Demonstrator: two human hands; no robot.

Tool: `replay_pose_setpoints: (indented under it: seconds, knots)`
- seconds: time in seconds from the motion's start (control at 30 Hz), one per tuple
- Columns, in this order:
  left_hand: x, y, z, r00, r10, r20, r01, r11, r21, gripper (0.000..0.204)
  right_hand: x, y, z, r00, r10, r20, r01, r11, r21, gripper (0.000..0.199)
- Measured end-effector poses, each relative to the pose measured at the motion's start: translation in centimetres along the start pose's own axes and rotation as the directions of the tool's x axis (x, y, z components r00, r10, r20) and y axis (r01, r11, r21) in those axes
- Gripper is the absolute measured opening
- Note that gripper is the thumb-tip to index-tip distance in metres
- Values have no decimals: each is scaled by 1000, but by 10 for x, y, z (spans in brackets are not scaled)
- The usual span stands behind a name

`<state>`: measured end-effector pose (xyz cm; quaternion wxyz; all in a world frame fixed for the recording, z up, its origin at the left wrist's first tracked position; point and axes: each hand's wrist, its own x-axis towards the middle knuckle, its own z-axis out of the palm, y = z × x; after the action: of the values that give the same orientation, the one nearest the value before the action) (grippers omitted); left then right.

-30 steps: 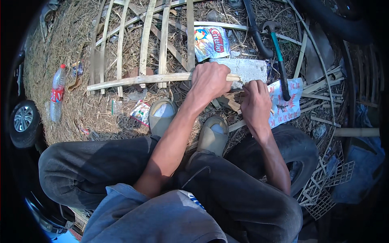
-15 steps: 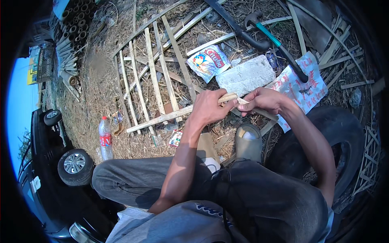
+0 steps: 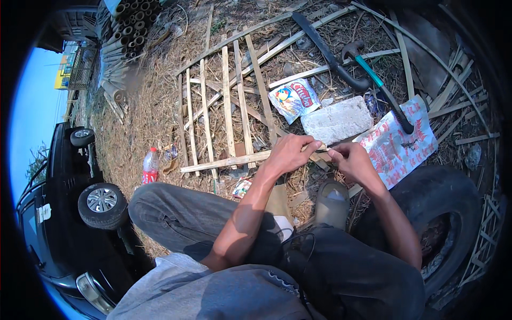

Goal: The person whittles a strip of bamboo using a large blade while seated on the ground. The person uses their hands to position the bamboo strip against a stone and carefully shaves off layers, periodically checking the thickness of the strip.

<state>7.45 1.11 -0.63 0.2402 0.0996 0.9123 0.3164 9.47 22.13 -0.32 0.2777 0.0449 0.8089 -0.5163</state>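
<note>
Over dry straw, my left hand wraps a bamboo slat near its end; right hand pinches the tip. Looks light, stiff, splintery; I'd grip mid-length w/ care.

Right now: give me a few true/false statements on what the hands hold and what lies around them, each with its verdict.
1. The left hand grips a bamboo strip. True.
2. The right hand holds the hammer. False: the hammer lies on the ground beyond a grey block.
3. A plastic bottle stands by the person's left knee. True.
4. The tyre lies on the person's left. False: it is on the right.
5. A bamboo lattice lies on the straw. True.
</note>
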Motion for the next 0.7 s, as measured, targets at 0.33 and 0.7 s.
replay_pose_setpoints:
  seconds: [0.33,0.7]
  knots:
    - [1,6,8,998,-58,-4,58,998,12,43,-13,14,18,724,-685,-86,477,587,-654,13]
    - [-5,2,4,996,-79,37,79,997,-5,43,9,39,-17,951,206,231,-239,963,125,61]
